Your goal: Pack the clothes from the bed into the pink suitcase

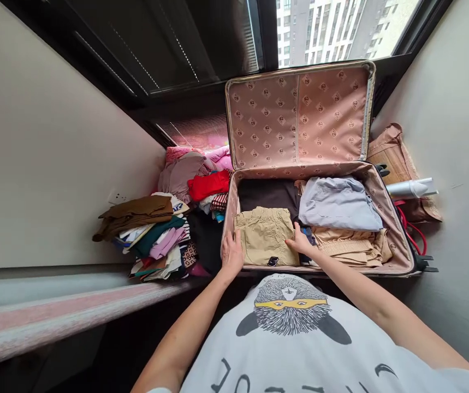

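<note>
An open suitcase [398,262] with a pink patterned lining lies in front of me, its lid [300,117] propped against the window. A folded khaki garment [265,237] sits in its near left corner. My left hand [231,252] rests flat on the garment's left edge, fingers stretched out. My right hand [300,242] presses on the garment's right edge, fingers spread. Beside it in the case lie a folded grey-blue garment [336,204], a dark garment [269,195] and tan folded clothes [352,245].
A stack of folded clothes [152,234] and a loose heap with a red piece [207,185] lie left of the suitcase. A brown bag [398,158] and a silver-white hair dryer [412,188] stand to its right. Walls close in on both sides.
</note>
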### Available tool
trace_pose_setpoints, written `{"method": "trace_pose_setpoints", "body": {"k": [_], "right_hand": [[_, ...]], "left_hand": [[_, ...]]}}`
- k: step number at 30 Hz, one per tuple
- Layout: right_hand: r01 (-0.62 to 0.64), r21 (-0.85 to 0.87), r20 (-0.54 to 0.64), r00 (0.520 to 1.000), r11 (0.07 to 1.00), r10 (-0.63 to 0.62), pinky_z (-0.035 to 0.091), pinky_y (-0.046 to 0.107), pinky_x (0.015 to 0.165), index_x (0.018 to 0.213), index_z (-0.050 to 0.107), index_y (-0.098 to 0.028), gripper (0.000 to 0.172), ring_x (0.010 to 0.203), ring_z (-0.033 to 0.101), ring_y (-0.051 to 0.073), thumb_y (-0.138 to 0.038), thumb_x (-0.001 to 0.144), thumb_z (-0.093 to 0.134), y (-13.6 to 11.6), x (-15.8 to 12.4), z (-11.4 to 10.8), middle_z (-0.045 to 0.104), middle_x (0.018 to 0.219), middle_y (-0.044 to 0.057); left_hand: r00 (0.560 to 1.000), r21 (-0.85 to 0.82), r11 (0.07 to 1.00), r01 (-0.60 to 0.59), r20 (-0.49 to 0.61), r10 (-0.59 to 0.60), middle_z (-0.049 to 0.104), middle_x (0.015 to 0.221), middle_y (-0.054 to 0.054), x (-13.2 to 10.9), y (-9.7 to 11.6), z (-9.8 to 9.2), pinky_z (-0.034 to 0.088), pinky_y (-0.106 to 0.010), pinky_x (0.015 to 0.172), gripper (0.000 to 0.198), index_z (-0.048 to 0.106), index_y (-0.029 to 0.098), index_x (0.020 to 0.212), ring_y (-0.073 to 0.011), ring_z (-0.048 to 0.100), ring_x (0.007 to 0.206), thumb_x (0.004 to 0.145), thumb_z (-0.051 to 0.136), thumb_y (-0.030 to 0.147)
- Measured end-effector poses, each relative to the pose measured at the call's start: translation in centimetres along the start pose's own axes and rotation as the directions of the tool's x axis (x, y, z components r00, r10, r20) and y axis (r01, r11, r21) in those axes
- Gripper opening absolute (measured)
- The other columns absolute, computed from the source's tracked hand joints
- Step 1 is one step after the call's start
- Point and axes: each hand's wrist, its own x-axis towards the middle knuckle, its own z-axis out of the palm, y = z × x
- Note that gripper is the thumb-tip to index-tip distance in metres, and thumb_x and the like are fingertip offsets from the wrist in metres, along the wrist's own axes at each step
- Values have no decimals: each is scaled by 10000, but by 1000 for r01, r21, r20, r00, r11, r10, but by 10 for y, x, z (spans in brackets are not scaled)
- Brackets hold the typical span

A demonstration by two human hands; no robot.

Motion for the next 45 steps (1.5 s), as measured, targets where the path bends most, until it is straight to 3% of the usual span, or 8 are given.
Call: {"method": "trace_pose_setpoints", "body": {"k": [3, 8, 13, 17, 27, 33, 38, 45], "right_hand": [[172, -455, -51, 975, 874, -218, 296, 659, 1213, 1716, 183, -230, 1080, 1577, 249, 463, -297, 813, 772, -4, -15, -3, 200, 1744, 238], [505, -749, 312, 840, 430, -444, 221, 731, 1205, 1694, 189, -455, 1275, 1617, 1, 510, -400, 666, 941, -11, -17, 1, -16, 1800, 107], [481, -767, 432, 876, 424, -213, 256, 799, 1142, 1690, 190, -455, 1400, 1588, -1, 585, -404, 539, 987, 7, 7, 34, -97, 1790, 129], [466, -777, 457, 880, 423, -132, 257, 758, 1165, 1697, 159, -435, 1409, 1598, -50, 558, -397, 549, 976, 21, 17, 41, -95, 1786, 154], [417, -844, 409, 907, 337, -96, 340, 694, 1128, 1690, 248, -410, 1268, 1597, 61, 562, -372, 605, 903, 23, 13, 38, -12, 1789, 168], [405, -856, 388, 914, 323, -118, 304, 714, 1141, 1669, 318, -414, 1201, 1575, 178, 568, -417, 598, 862, 25, 12, 36, 90, 1790, 140], [339, -879, 322, 941, 336, -106, 320, 691, 1140, 1612, 426, -417, 1065, 1557, 263, 532, -407, 622, 820, 4, 3, 44, 266, 1745, 144], [163, -884, 84, 978, 439, -193, 427, 564, 1082, 1532, 548, -301, 657, 1507, 383, 429, -338, 882, 642, -48, -13, 60, 401, 1663, 191]], "left_hand": [[986, 96, 982, -164, 60, 158, 98, 1767, -215, 12, 18, 5, 264, -718, 1228, 1010, 328, 253, 1680, -518, 67, 1611, 825, 852, 362], [882, 97, 909, -406, 303, 362, -135, 1779, -151, 58, 40, 23, 56, -901, 1115, 1475, 121, 407, 1712, -568, -210, 1563, 556, 1036, 441], [775, 61, 898, -437, 533, 340, -288, 1729, -152, 97, 31, 57, 57, -952, 1027, 1627, 63, 418, 1705, -616, -283, 1506, 435, 1078, 353], [754, -59, 898, -435, 521, 399, -325, 1716, -144, 106, 20, 74, 37, -943, 1033, 1609, 125, 391, 1706, -636, -307, 1478, 408, 1077, 370], [733, -303, 818, -489, 367, 573, 93, 1773, -208, 90, 16, 29, 226, -864, 1116, 982, 464, 269, 1617, -589, 69, 1580, 763, 875, 525], [766, -506, 634, -585, -87, 637, 616, 1414, -201, 93, -71, -43, 480, -426, 1159, 496, 723, 150, 1315, -292, 613, 1323, 874, 820, 356], [912, -433, 803, -409, -173, 371, 689, 1216, -108, 109, -171, -107, 532, -412, 1077, 376, 758, 192, 1201, -250, 670, 1155, 840, 836, 259], [936, -391, 851, -351, -169, 308, 692, 1222, -108, 144, -219, -106, 506, -419, 1112, 332, 738, 190, 1240, -265, 660, 1178, 932, 665, 292]]}}
